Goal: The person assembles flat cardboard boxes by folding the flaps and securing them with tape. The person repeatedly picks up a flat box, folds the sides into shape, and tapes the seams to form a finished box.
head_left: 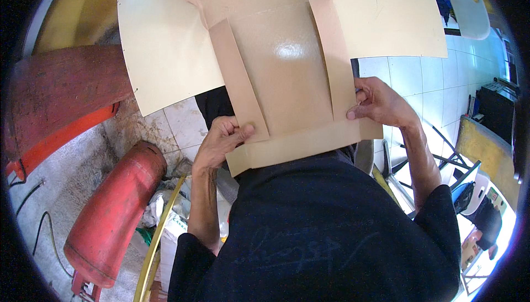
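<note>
A brown cardboard box blank (281, 81) with a glossy inner face lies in front of me, its near end reaching my body. Its long side flaps (237, 75) are folded partly up, and the near end flap (303, 143) stands bent along its crease. At the near left corner my left hand (223, 139) is closed, thumb over the cardboard and fingers beneath. My right hand (383, 103) pinches the near right corner, its thumb pressed by the foot of the right side flap (334, 53). Both hands' undersides are partly hidden.
Pale boards (165, 37) extend under the blank on both sides. A red gas cylinder (121, 208) stands at the left, below a dark red curved metal piece (72, 81). A yellow bar (157, 241) runs near my left arm. Chairs (486, 147) and a black box (494, 109) stand right.
</note>
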Motion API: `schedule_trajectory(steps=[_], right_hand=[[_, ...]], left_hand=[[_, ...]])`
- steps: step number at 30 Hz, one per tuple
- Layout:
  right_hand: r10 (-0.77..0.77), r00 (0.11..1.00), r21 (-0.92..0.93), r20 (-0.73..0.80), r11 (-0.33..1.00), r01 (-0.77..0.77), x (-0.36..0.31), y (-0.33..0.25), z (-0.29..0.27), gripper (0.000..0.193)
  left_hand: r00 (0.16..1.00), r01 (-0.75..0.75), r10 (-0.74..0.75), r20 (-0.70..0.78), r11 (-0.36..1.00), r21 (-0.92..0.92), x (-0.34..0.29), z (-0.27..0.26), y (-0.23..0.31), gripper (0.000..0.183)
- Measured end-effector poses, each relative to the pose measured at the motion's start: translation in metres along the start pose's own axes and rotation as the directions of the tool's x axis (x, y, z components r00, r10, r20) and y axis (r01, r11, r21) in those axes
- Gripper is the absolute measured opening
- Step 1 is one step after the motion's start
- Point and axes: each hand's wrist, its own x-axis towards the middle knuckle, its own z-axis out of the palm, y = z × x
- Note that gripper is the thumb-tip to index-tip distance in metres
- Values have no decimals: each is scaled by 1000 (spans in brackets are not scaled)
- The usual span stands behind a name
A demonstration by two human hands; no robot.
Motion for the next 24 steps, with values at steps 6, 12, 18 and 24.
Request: schedule_trajectory(steps=[6, 12, 18, 24], right_hand=[[-11, 993, 91, -117, 996, 22, 6, 9, -3, 50], [-123, 991, 594, 53, 802, 67, 2, 19, -10, 56], [-133, 989, 851, 61, 525, 18, -5, 58, 7, 55], [40, 998, 746, 56, 662, -68, -12, 56, 50, 33]], left_hand=[[993, -41, -7, -115, 911, -410, -22, 24, 21, 46], [931, -141, 131, -340, 990, -3, -13, 49, 8, 44], [851, -135, 169, -497, 985, 104, -14, 50, 12, 38], [875, -107, 149, -461, 987, 116, -13, 48, 12, 38]])
